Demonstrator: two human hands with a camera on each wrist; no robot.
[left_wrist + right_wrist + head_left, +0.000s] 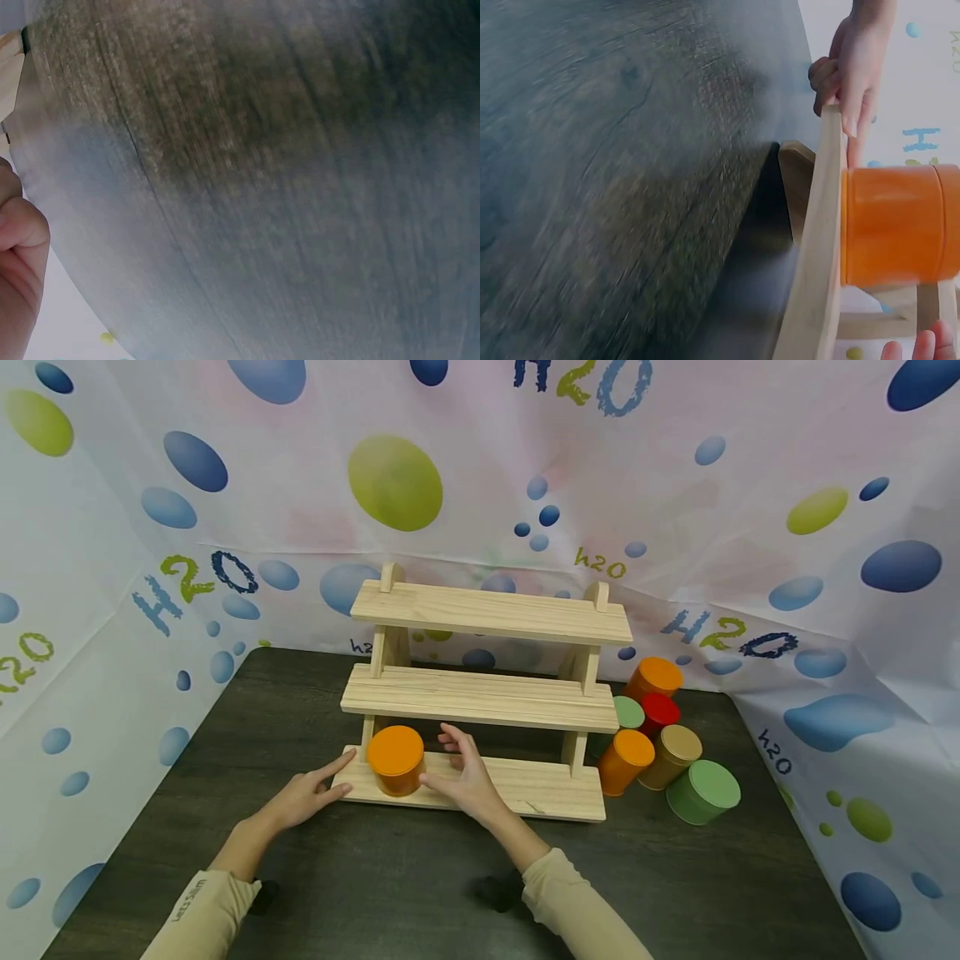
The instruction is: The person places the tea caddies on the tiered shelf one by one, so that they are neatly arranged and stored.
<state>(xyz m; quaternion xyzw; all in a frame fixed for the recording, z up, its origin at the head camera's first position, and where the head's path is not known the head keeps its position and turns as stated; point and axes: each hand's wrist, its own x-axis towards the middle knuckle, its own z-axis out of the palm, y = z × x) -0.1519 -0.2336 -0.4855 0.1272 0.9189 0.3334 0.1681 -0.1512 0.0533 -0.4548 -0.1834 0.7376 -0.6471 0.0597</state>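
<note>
The right wrist view's edge crops the orange canister [892, 225].

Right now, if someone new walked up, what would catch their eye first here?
Most likely the wide orange canister, on the lowest tier of the wooden rack, near its left end, with the left hand at that end and the right hand to the canister's right. Next, the bright huddle of orange, red, green and gold canisters on the dark table, to the rack's right.
</note>
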